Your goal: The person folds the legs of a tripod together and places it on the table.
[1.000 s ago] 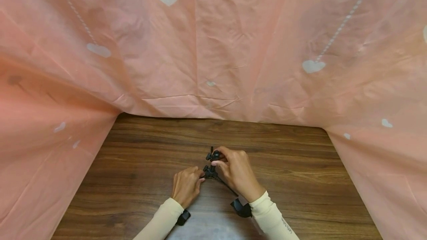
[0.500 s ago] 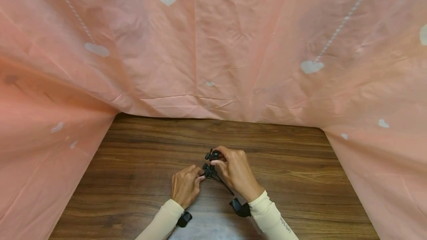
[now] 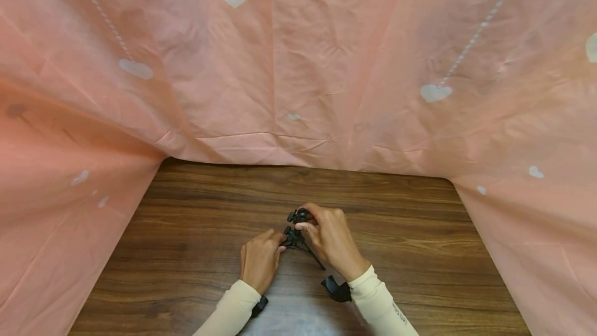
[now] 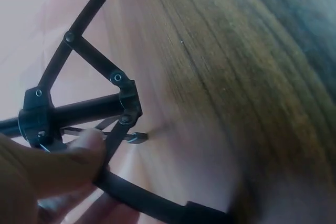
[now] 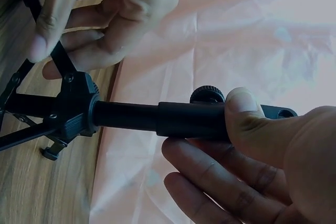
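Observation:
A small black tripod (image 3: 295, 237) stands between my hands on the wooden table, its legs spread. My left hand (image 3: 261, 259) pinches one leg close to the hub; the left wrist view shows the thumb (image 4: 68, 163) against that leg and the braces (image 4: 94, 59) fixed to the centre column. My right hand (image 3: 337, 237) grips the upper end of the tripod, thumb on one side and fingers on the other. In the right wrist view it holds the thick sleeve (image 5: 191, 120) beside a knurled knob (image 5: 207, 94). The leg ends are partly hidden.
Brown wood-grain table (image 3: 210, 196) lies under the hands. A pink curtain with white hearts (image 3: 308, 66) hangs behind it and along both sides. Black wrist-worn devices sit at the left cuff (image 3: 258, 306) and the right cuff (image 3: 337, 289).
The tripod's upper end has tilted slightly, and its thin top lever shows less than before. Both hands keep their hold with only tiny shifts.

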`<state>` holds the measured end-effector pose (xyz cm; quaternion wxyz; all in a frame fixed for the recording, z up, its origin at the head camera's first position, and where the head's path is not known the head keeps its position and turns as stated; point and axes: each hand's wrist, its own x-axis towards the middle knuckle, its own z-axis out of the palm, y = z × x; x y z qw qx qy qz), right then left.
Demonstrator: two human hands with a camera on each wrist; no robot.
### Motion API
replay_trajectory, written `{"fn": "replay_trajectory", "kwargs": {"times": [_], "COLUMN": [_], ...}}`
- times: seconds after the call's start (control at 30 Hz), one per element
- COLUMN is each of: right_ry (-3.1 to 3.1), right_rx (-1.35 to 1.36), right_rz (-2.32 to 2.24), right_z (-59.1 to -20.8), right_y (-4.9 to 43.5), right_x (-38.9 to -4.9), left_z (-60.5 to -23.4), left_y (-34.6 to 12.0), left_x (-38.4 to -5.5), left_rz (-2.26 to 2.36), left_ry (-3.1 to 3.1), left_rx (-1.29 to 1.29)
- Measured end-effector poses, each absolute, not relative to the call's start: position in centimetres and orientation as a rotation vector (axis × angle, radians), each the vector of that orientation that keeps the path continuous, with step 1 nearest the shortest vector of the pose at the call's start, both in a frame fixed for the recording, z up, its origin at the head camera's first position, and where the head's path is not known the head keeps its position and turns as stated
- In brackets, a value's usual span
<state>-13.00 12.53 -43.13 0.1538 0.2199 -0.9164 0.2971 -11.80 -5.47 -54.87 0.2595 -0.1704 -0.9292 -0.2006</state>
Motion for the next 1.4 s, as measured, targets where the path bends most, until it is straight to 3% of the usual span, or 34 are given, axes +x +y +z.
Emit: {"fn": "replay_trajectory", "kwargs": {"times": [0.43, 1.4], "right_ry": [-2.615, -2.586], "right_rx": [0.652, 0.627], "right_rz": [0.873, 0.892], "right_z": [-43.3, -43.1], "right_y": [12.4, 12.7], "right_x": [-12.8, -12.9], "left_z": [-55.7, -55.8], "left_y": [-5.4, -3.7], "left_x": [-11.9, -11.9], "left_rz": [-0.579, -0.971], "left_ry": [-2.408, -2.214], "left_rx": [-0.523, -0.332]}}
